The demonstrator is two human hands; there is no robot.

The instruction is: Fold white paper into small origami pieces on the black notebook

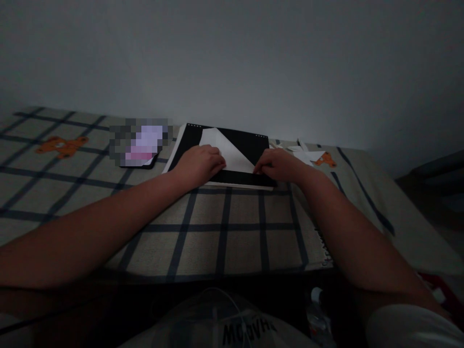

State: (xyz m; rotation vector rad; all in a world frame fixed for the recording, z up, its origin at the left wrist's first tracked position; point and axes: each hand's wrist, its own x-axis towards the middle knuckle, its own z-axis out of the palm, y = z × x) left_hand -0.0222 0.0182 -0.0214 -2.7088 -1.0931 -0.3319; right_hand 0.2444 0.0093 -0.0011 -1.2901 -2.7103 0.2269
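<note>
A white sheet of paper (234,154), folded to a slanting edge, lies on a black-covered pad (188,145) with punched holes along its far side. My left hand (203,164) rests on the paper's left part, its fingers curled and closed at the near edge. At the paper's pointed right corner, my right hand (277,163) has its fingertips pinched together on the tip. Both palms face down, and the left one hides part of the sheet.
Left of the pad lies a phone (147,145) with a blurred screen. Folded white paper pieces (304,153) sit beyond my right hand. A checked cloth (213,212) covers the table, which meets a wall (232,63). Below the edge stands a clear bottle (319,319).
</note>
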